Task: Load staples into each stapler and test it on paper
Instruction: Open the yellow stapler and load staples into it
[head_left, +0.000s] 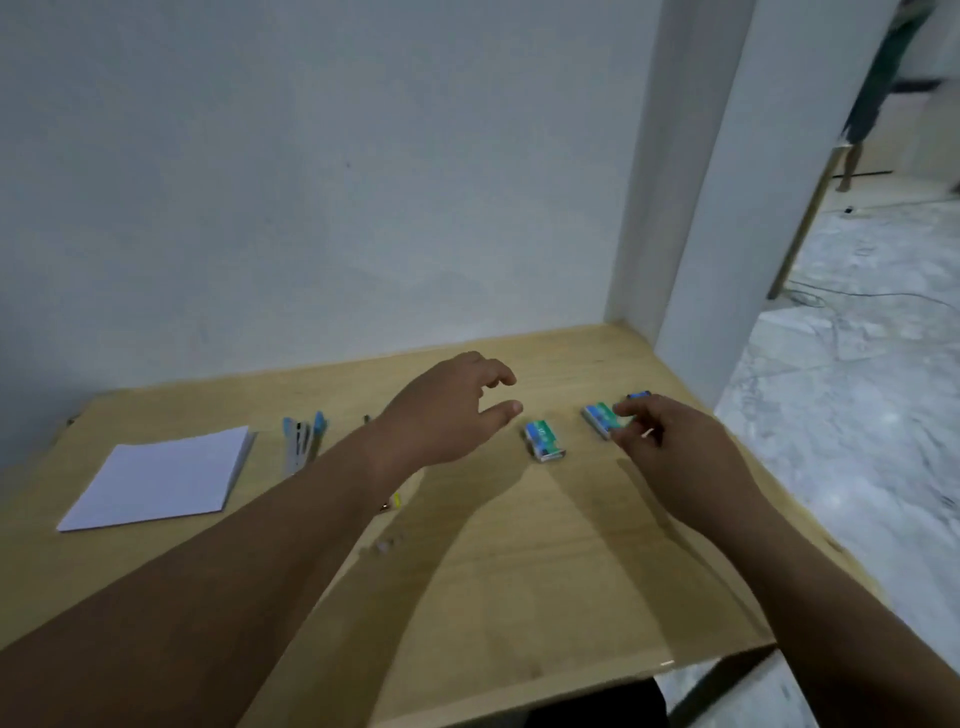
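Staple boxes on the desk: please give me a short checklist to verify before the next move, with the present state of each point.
1. Nearest staple box free to take: ok, nothing touches it.
2. Second staple box in the right hand: cannot tell, fingertips are at it, image is blurred.
3. Left hand free: ok, open, above the desk.
4. Stapler at hand: ok, beside the paper stack.
5. Stapler opened for loading: cannot tell.

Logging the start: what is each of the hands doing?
Left hand: open, holding nothing, above the table.
Right hand: fingers at a staple box; grip cannot be told.
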